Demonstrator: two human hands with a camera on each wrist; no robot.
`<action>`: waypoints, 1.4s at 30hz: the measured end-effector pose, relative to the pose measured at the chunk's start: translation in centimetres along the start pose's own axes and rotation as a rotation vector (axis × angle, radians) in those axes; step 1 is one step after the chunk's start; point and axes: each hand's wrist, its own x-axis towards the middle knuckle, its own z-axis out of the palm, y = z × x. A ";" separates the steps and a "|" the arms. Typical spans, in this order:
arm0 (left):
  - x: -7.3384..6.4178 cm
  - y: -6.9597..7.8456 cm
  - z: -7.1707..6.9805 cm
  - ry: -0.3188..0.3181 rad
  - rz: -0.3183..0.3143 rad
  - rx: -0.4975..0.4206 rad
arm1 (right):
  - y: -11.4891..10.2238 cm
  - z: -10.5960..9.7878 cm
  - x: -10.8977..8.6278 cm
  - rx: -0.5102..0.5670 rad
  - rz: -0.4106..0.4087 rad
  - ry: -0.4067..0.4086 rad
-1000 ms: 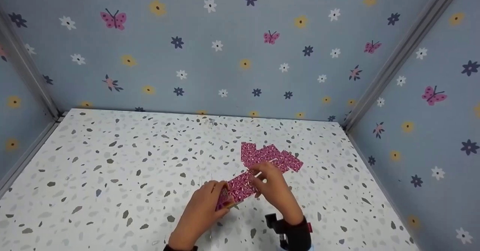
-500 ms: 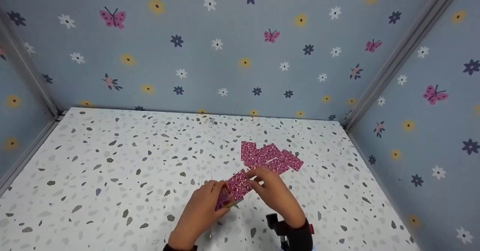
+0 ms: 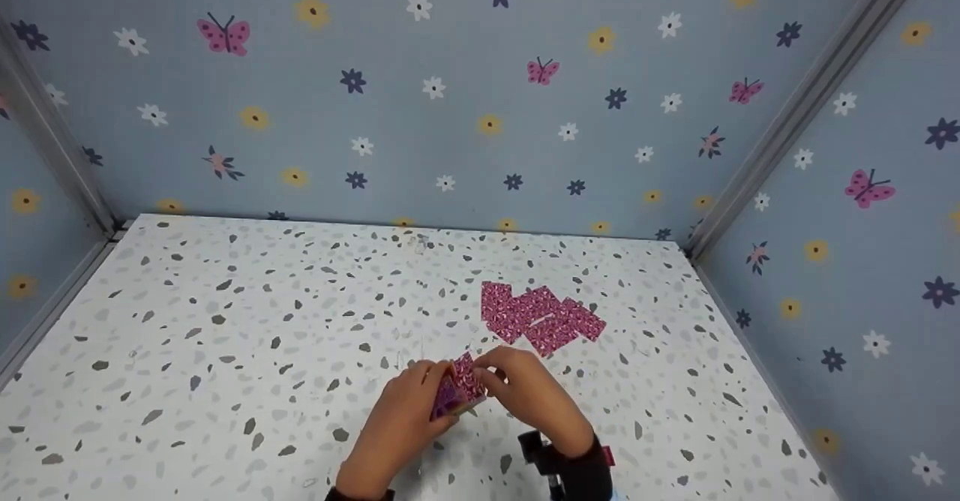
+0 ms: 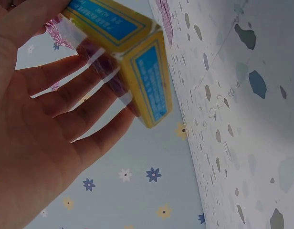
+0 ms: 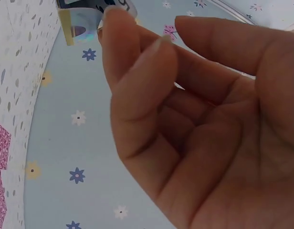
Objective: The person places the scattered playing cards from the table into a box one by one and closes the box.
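My left hand grips a small card box with yellow and blue printed ends and a clear side. In the left wrist view the fingertips lie along one side of the box and the thumb is at the top. A pink patterned card sticks partly out of the box's upper end. My right hand pinches the card's edge between thumb and fingers, right at the box. The right wrist view shows a corner of the box beyond these fingertips. The card's lower part is hidden in the box.
Several matching pink playing cards lie overlapping face down on the white speckled table, beyond the right hand. Blue flowered panels rise at the back and both sides. A black wrist strap is on the right forearm.
My right hand has moved left and down toward the box, and the card it pinches has slid deeper in. The left hand stays in place. The cards on the table have not moved.
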 end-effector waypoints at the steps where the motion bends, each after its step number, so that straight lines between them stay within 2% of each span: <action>1: 0.0 0.0 0.0 -0.003 -0.004 -0.001 | 0.0 0.0 0.0 0.000 0.000 -0.006; 8: 0.0 0.0 0.1 0.008 -0.003 0.004 | 0.0 -0.6 -0.4 0.041 0.061 -0.006; 17: -0.2 -0.2 0.3 0.010 -0.006 0.005 | 0.2 -0.5 -0.3 0.071 0.036 -0.037; 22: 0.0 0.0 0.3 -0.011 -0.010 0.006 | 1.9 -1.2 -0.3 0.060 0.045 0.012; 27: -0.1 -0.1 0.2 -0.039 -0.026 0.013 | 4.6 -1.6 0.1 0.075 0.068 0.074; 31: 0.0 -0.2 0.2 -0.041 -0.028 0.008 | 7.8 -1.9 0.8 0.053 0.160 0.085; 33: 0.0 -0.2 0.1 -0.037 -0.024 0.006 | 9.6 -2.3 1.2 0.055 0.237 0.067; 36: 0.0 -0.2 0.1 -0.035 -0.022 0.000 | 12.6 -3.1 2.0 0.042 0.358 0.088; 40: -0.1 -0.2 0.1 -0.043 -0.028 -0.009 | 16.1 -4.1 2.8 -0.031 0.494 0.154; 42: -0.2 -0.2 0.2 -0.044 -0.030 -0.009 | 17.4 -4.2 3.2 -0.076 0.552 0.158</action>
